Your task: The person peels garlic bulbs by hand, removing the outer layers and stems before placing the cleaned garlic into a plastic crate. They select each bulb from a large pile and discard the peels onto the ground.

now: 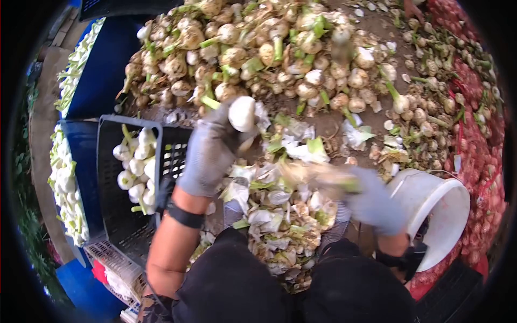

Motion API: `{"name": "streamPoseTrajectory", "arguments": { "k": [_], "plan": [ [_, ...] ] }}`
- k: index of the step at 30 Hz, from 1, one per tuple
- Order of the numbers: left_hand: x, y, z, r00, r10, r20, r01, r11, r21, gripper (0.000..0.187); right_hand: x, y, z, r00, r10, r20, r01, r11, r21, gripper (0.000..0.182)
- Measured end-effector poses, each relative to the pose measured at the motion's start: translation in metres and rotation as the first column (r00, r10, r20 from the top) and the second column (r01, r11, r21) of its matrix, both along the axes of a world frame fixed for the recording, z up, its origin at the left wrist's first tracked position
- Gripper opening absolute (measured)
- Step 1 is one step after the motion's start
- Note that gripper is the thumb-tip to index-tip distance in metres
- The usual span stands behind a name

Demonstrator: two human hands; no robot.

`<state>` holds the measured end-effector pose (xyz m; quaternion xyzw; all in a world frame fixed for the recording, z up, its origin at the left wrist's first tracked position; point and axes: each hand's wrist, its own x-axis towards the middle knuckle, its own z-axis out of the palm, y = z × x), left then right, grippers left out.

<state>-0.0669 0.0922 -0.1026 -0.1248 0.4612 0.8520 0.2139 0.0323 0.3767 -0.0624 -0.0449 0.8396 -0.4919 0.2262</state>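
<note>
From my remote station I record the right hand, near four o'clock, as blurred, its fingers indistinct. The streaked brown object beside it is too smeared for me to identify. At ten o'clock, the white bulb hides some fingers of the left hand. Between one and two, the picture's top edge cuts off another person's hand; near eleven it cuts a dark crate. At three, I cannot read the tag. At eight, a red item is too small to determine. At six, the trousers run out of frame.
</note>
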Motion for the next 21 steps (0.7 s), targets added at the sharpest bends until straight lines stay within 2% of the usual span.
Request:
{"name": "streamPoseTrajectory", "arguments": {
  "k": [1, 2, 3, 4, 5, 6, 7, 8, 9, 10, 12, 13, 14, 15, 16, 17, 18, 19, 20, 21],
  "plan": [
    [-0.019, -0.006, 0.013, 0.993, 0.083, 0.088, -0.100, 0.974, 0.202, 0.032, 0.008, -0.006, -0.016, 0.961, 0.268, -0.067, -0.215, 0.878, 0.427, 0.036],
    [-0.039, -0.029, 0.033, 0.992, 0.055, -0.112, -0.029, 0.974, 0.226, 0.037, 0.016, -0.017, -0.032, 0.854, 0.519, -0.009, -0.329, 0.554, 0.765, 0.046],
    [-0.060, -0.051, 0.054, 0.952, 0.046, -0.302, 0.033, 0.967, 0.252, 0.042, 0.018, -0.015, -0.039, 0.853, 0.521, -0.013, -0.331, 0.562, 0.758, 0.046],
    [-0.084, -0.084, 0.074, 0.947, 0.000, -0.322, 0.161, 0.866, 0.474, 0.051, 0.020, -0.012, -0.046, 0.899, 0.438, -0.011, -0.322, 0.678, 0.661, 0.042],
    [-0.089, -0.080, 0.097, 0.861, 0.388, -0.328, -0.294, 0.907, 0.301, 0.048, 0.021, -0.018, -0.047, 0.934, 0.357, 0.010, -0.304, 0.781, 0.546, 0.039],
    [-0.088, -0.101, 0.099, 0.895, 0.305, -0.324, -0.175, 0.911, 0.374, 0.045, 0.012, -0.022, -0.042, 0.961, 0.270, -0.064, -0.198, 0.829, 0.522, 0.031],
    [-0.085, -0.116, 0.074, 0.906, 0.079, -0.416, 0.088, 0.926, 0.368, 0.043, -0.003, -0.031, -0.037, 0.966, 0.218, -0.136, -0.128, 0.867, 0.481, 0.027],
    [-0.062, -0.087, 0.068, 0.859, 0.119, -0.498, -0.083, 0.992, 0.094, 0.041, -0.019, -0.041, -0.034, 0.966, 0.160, -0.204, -0.055, 0.896, 0.440, 0.023],
    [-0.039, -0.058, 0.061, 0.829, 0.120, -0.547, -0.269, 0.942, -0.200, 0.039, -0.032, -0.056, -0.042, 0.949, 0.079, -0.306, -0.001, 0.969, 0.247, 0.021],
    [-0.023, -0.053, 0.047, 0.894, 0.210, -0.395, -0.302, 0.935, -0.185, 0.038, -0.043, -0.076, -0.057, 0.924, -0.023, -0.381, 0.041, 0.998, 0.039, 0.020],
    [0.002, -0.051, 0.018, 0.926, 0.296, -0.234, -0.333, 0.933, -0.138, 0.040, -0.063, -0.120, -0.083, 0.910, 0.084, -0.405, -0.142, 0.983, -0.116, 0.019],
    [0.016, -0.045, 0.011, 0.926, 0.280, -0.255, -0.332, 0.924, -0.192, 0.032, -0.064, -0.143, -0.097, 0.824, 0.248, -0.509, -0.244, 0.967, 0.077, 0.018],
    [0.028, -0.041, 0.004, 0.942, 0.298, -0.153, -0.326, 0.922, -0.208, 0.034, -0.071, -0.165, -0.113, 0.695, 0.410, -0.590, -0.303, 0.912, 0.276, 0.017],
    [0.040, -0.037, -0.002, 0.947, 0.318, -0.049, -0.320, 0.921, -0.220, 0.035, -0.071, -0.188, -0.130, 0.703, 0.524, -0.481, -0.386, 0.849, 0.360, 0.015],
    [0.043, -0.054, -0.019, 0.974, 0.169, -0.154, -0.214, 0.909, -0.357, 0.038, -0.068, -0.207, -0.151, 0.653, 0.506, -0.564, -0.329, 0.860, 0.391, 0.013],
    [0.049, -0.037, -0.010, 0.941, 0.328, -0.080, -0.337, 0.900, -0.275, 0.038, -0.064, -0.213, -0.173, 0.584, 0.562, -0.586, -0.291, 0.819, 0.495, 0.012],
    [0.053, -0.033, -0.002, 0.943, 0.331, -0.028, -0.322, 0.888, -0.328, 0.036, -0.060, -0.221, -0.191, 0.794, 0.392, -0.465, -0.238, 0.904, 0.355, 0.012],
    [0.058, -0.039, -0.008, 0.971, 0.240, -0.008, -0.231, 0.924, -0.306, 0.032, -0.062, -0.215, -0.135, 0.802, 0.539, -0.258, -0.220, 0.668, 0.711, 0.011],
    [0.060, -0.038, -0.012, 0.976, 0.217, 0.003, -0.207, 0.934, -0.292, 0.032, -0.067, -0.215, -0.159, 0.860, 0.444, -0.252, -0.159, 0.702, 0.694, 0.010],
    [0.064, -0.039, -0.018, 0.987, 0.162, 0.012, -0.148, 0.927, -0.346, 0.034, -0.069, -0.199, -0.151, 0.805, 0.501, -0.317, -0.101, 0.643, 0.759, 0.009]
  ]
}}
